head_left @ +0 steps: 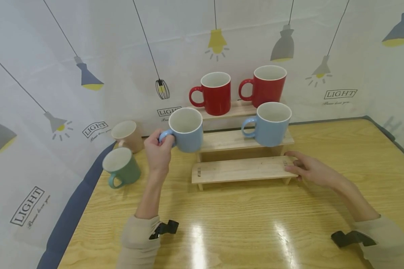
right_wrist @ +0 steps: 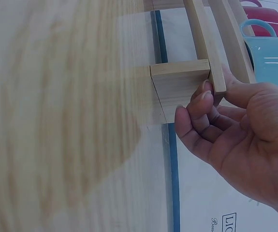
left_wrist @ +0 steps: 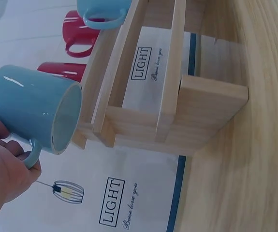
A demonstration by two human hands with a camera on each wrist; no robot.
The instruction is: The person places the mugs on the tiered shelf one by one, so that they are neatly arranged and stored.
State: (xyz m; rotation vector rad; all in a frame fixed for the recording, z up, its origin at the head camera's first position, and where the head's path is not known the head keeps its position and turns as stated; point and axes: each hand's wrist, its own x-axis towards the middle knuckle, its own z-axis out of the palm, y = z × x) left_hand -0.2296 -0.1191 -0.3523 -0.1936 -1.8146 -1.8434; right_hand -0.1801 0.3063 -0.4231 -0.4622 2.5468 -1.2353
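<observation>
A light blue mug (head_left: 187, 131) with a white inside hangs in the air by the left end of a tiered wooden stand (head_left: 239, 170). My left hand (head_left: 159, 151) grips it by the handle; the left wrist view shows the mug's base clear of the boards. At the right end of the lowest board, my right hand (head_left: 311, 169) pinches the edge between thumb and fingers. Another light blue mug (head_left: 272, 125) stands on the middle tier's right side. Two red mugs, a left one (head_left: 217, 95) and a right one (head_left: 269, 86), stand on the top tier.
On the table's left side stand a green mug (head_left: 122, 170) and, behind it, a beige mug (head_left: 129, 136). Behind the wooden table (head_left: 222, 216) rises a white curtain (head_left: 114, 45) printed with lamps. A dark blue edge runs along the table's left and back.
</observation>
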